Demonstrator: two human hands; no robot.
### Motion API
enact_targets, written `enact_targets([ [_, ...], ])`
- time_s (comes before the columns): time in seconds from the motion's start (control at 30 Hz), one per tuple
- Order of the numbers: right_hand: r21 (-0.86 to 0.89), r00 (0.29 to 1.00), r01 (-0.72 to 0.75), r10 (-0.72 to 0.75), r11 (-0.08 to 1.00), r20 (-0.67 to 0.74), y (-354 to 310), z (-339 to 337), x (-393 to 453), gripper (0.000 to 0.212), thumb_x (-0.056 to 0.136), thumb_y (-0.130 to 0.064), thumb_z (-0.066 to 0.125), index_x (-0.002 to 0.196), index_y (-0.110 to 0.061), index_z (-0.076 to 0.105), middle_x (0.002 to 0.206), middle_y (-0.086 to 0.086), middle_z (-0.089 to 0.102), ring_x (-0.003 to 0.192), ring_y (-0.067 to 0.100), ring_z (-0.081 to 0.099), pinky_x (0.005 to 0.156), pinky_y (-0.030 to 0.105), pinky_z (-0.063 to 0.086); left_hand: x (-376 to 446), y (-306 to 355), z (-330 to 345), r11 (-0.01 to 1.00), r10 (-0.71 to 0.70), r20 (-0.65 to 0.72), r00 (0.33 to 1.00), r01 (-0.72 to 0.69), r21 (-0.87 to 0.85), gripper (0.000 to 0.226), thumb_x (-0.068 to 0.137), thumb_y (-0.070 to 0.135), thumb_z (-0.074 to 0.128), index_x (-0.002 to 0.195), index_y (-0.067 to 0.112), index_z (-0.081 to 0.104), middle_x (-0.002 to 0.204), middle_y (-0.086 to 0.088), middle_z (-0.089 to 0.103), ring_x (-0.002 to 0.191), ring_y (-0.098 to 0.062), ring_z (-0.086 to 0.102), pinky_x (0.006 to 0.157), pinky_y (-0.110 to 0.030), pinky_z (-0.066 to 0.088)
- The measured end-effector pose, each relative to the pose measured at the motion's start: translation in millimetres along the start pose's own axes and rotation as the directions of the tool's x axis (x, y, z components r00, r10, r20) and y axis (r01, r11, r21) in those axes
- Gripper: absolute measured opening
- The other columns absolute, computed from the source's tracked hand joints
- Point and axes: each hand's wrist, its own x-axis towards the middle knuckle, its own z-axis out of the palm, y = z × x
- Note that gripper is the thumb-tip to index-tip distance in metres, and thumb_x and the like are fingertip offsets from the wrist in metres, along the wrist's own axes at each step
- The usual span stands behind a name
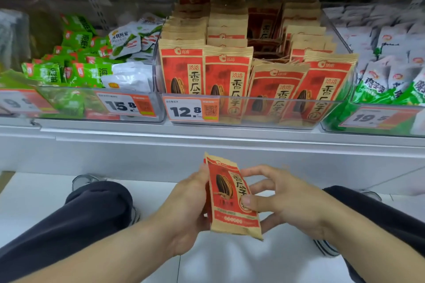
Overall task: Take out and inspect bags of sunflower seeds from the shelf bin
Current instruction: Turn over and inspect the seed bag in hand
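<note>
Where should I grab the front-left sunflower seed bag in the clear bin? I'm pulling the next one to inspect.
Pinch the tan top seal of the front-left bag from above. It stands upright with that flat strip above the clear bin's front wall, which covers its lower half, and the bag beside it blocks its right edge.

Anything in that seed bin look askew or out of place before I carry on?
Yes. In the seed bin, the front right bags lean left rather than standing straight like the front left bags, and behind them a few dark bags lie jumbled. The held bag, in left hand and right hand, shows no damage.
</note>
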Motion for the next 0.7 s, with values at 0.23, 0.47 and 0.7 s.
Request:
enact_targets([
  [0.23, 0.092, 0.993, -0.099, 0.104, 0.991, -0.05, 23.0, 10.8, 6.6, 0.046, 0.089, -0.051, 0.068, 0.121, -0.018, 0.063, 0.102, 0.004, 0.078, 0.095, 0.02, 0.076, 0.087, 0.045, 0.062, 5.3, -10.9, 0.2, 0.93, 0.106, 0.098, 0.989, -0.134, 0.343, 0.015, 0.106, 0.029, 0.049, 0.115, 0.028, 0.061, 0.091, -0.006, 0.076, 0.08, -0.021, 0.076, 0.065, -0.037, 0.063],
  [0.47, 0.079, 0.988, 0.033, -0.02, 0.996, -0.156, 17.0, 22.7, 9.0, 0.042, 0.091, -0.061, 0.058, 0.116, -0.026, 0.061, 0.088, -0.006, 0.077, 0.083, 0.017, 0.076, 0.084, 0.041, 0.063, 3.6, -11.2, 13.1, 0.788, 0.309, 0.061, 0.949, -0.291, 0.542, 0.023, 0.1, 0.043, 0.051, 0.095, 0.02, 0.055, 0.084, 0.002, 0.071, 0.068, -0.02, 0.072, 0.065, -0.043, 0.062],
  [0.7, 0.178, 0.981, 0.096, -0.063, 0.979, -0.183, 10.7, 25.3, 9.7, 0.029, 0.098, -0.045, 0.059, 0.114, -0.021, 0.061, 0.089, 0.006, 0.077, 0.085, 0.026, 0.075, 0.092, 0.049, 0.056, 5.9, -8.3, 13.6, 0.785, 0.331, 0.06, 0.942, -0.31, 0.537, 0.033, 0.103, 0.037, 0.043, 0.086, 0.011, 0.054, 0.075, -0.002, 0.07, 0.07, -0.026, 0.069, 0.064, -0.04, 0.06],
])
